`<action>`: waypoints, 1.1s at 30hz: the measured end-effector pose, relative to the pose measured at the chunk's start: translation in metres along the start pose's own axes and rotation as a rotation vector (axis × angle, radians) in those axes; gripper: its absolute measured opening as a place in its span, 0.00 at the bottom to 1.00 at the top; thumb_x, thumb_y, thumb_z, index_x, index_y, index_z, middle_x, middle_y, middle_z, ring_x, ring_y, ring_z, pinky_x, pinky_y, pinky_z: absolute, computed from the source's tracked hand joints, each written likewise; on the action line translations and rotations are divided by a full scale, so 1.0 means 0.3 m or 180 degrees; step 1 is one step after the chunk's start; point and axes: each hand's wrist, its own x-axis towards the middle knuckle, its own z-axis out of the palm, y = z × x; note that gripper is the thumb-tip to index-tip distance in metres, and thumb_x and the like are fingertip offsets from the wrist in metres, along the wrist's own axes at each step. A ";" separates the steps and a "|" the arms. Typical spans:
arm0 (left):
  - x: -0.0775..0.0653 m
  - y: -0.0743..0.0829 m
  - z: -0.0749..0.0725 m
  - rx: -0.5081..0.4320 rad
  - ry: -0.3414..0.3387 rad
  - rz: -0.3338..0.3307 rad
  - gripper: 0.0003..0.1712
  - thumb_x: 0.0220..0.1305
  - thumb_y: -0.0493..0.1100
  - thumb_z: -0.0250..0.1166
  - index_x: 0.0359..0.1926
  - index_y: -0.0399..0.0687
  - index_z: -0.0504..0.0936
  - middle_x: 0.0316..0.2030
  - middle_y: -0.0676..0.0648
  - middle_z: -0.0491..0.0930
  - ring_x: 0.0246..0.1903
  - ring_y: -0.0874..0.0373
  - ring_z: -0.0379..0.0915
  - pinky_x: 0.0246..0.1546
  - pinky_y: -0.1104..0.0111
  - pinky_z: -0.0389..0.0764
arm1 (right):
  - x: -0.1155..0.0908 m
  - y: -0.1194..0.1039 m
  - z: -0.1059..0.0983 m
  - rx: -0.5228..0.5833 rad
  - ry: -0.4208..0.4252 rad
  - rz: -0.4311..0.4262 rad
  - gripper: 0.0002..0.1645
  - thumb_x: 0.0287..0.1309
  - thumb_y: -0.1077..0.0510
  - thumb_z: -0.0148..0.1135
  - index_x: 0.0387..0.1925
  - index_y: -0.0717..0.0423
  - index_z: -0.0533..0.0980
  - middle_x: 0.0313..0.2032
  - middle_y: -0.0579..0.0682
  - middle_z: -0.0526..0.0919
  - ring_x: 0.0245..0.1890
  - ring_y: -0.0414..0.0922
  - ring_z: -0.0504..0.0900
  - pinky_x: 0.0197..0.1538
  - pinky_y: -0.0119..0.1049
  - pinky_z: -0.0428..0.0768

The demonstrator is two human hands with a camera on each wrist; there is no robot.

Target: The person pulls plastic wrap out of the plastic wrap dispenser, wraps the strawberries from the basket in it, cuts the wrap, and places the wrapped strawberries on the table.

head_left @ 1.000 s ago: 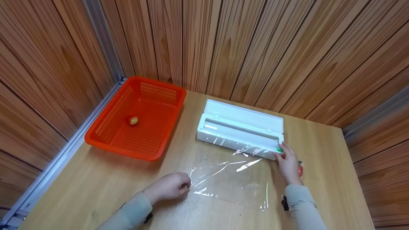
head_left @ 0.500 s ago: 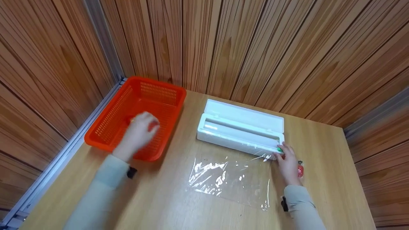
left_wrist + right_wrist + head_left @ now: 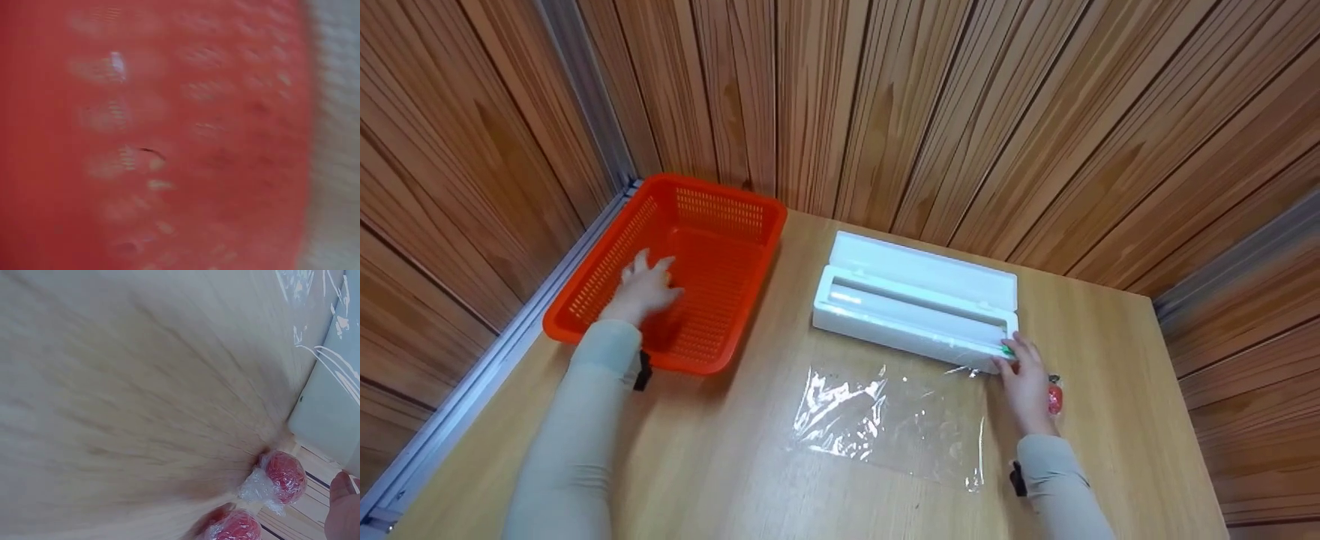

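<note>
My left hand (image 3: 643, 291) is inside the orange basket (image 3: 706, 369) with its fingers spread, covering nearly all of the small yellowish item seen there earlier. Blurred orange basket wall (image 3: 214, 185) fills the left wrist view. At the right end of a white cling film dispenser (image 3: 911, 330), my right hand (image 3: 1027, 382) grips the corner beside a green slider (image 3: 1006, 350), thumb in front and fingers on top. The dispenser's lid stands raised. From its front, a sheet of clear cling film (image 3: 885, 424) lies out over the table.
Just right of my right hand sits a red film-wrapped item (image 3: 1055, 397). The right wrist view shows one round red wrapped item (image 3: 286, 477) near the dispenser and another wrapped red item (image 3: 239, 527) below it. Wood-panelled walls (image 3: 870, 112) enclose the table (image 3: 720, 480).
My left hand has let go of the film's left edge, moved up and left into the basket, and spread its fingers. The film has settled flatter. My right hand keeps its hold on the dispenser.
</note>
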 end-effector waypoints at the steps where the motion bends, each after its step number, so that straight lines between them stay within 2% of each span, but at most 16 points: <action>1: 0.002 -0.013 0.007 -0.0010 -0.0075 -0.0042 0.37 0.61 0.51 0.50 0.67 0.50 0.44 0.66 0.36 0.23 0.62 0.29 0.26 0.54 0.34 0.45 | -0.003 0.000 0.000 0.0006 0.0012 -0.0014 0.26 0.56 0.48 0.51 0.56 0.47 0.65 0.66 0.43 0.53 0.67 0.49 0.49 0.64 0.47 0.57; 6: 0.009 -0.056 0.034 -0.0098 -0.0329 -0.0264 0.39 0.61 0.49 0.49 0.68 0.54 0.39 0.65 0.39 0.18 0.62 0.29 0.20 0.52 0.32 0.44 | -0.012 -0.001 -0.007 -0.0052 0.0041 -0.0071 0.27 0.55 0.47 0.53 0.56 0.49 0.66 0.66 0.46 0.54 0.67 0.50 0.50 0.64 0.47 0.57; 12: 0.030 -0.061 0.054 0.0110 -0.0340 -0.0177 0.38 0.62 0.45 0.48 0.67 0.52 0.39 0.66 0.38 0.21 0.62 0.28 0.23 0.55 0.34 0.42 | -0.016 0.002 -0.023 -0.0162 0.0133 -0.0061 0.25 0.56 0.48 0.52 0.56 0.49 0.66 0.65 0.45 0.55 0.67 0.49 0.52 0.65 0.47 0.56; 17: 0.030 -0.060 0.067 0.0143 -0.0420 -0.0221 0.37 0.62 0.43 0.47 0.67 0.49 0.41 0.67 0.37 0.27 0.62 0.29 0.25 0.57 0.37 0.41 | -0.022 0.002 -0.028 -0.0158 0.0153 -0.0145 0.24 0.56 0.50 0.52 0.55 0.51 0.67 0.65 0.47 0.56 0.66 0.51 0.52 0.65 0.48 0.55; 20: 0.030 -0.061 0.073 0.0188 -0.0336 -0.0193 0.36 0.61 0.43 0.48 0.67 0.48 0.44 0.67 0.35 0.34 0.62 0.29 0.32 0.57 0.37 0.46 | -0.023 0.003 -0.026 -0.0155 0.0193 -0.0174 0.24 0.56 0.52 0.53 0.55 0.52 0.67 0.65 0.47 0.56 0.66 0.51 0.52 0.65 0.47 0.55; 24: 0.030 -0.059 0.079 0.0267 -0.0208 -0.0155 0.33 0.60 0.42 0.50 0.65 0.45 0.50 0.61 0.31 0.43 0.54 0.31 0.48 0.51 0.41 0.60 | -0.018 0.005 -0.021 -0.0199 0.0283 -0.0216 0.22 0.55 0.55 0.54 0.53 0.54 0.68 0.64 0.50 0.58 0.65 0.52 0.54 0.66 0.47 0.55; 27: 0.030 -0.055 0.081 0.0273 -0.0257 -0.0147 0.32 0.61 0.40 0.50 0.64 0.42 0.50 0.58 0.30 0.42 0.47 0.35 0.58 0.46 0.48 0.67 | -0.018 0.006 -0.019 -0.0215 0.0330 -0.0238 0.22 0.55 0.56 0.55 0.52 0.55 0.69 0.63 0.51 0.59 0.65 0.53 0.55 0.66 0.46 0.55; 31: 0.028 -0.054 0.082 0.0265 -0.0364 -0.0116 0.34 0.61 0.39 0.49 0.65 0.39 0.47 0.60 0.29 0.37 0.42 0.39 0.64 0.42 0.54 0.70 | -0.019 0.006 -0.018 -0.0192 0.0368 -0.0258 0.22 0.54 0.58 0.55 0.52 0.57 0.69 0.63 0.52 0.60 0.64 0.53 0.56 0.66 0.46 0.55; 33: 0.028 -0.056 0.084 0.0292 -0.0371 -0.0102 0.32 0.61 0.39 0.49 0.64 0.40 0.49 0.59 0.30 0.40 0.39 0.41 0.65 0.37 0.58 0.70 | -0.021 0.006 -0.019 -0.0191 0.0351 -0.0258 0.22 0.54 0.57 0.56 0.52 0.56 0.69 0.63 0.52 0.60 0.64 0.53 0.56 0.65 0.46 0.56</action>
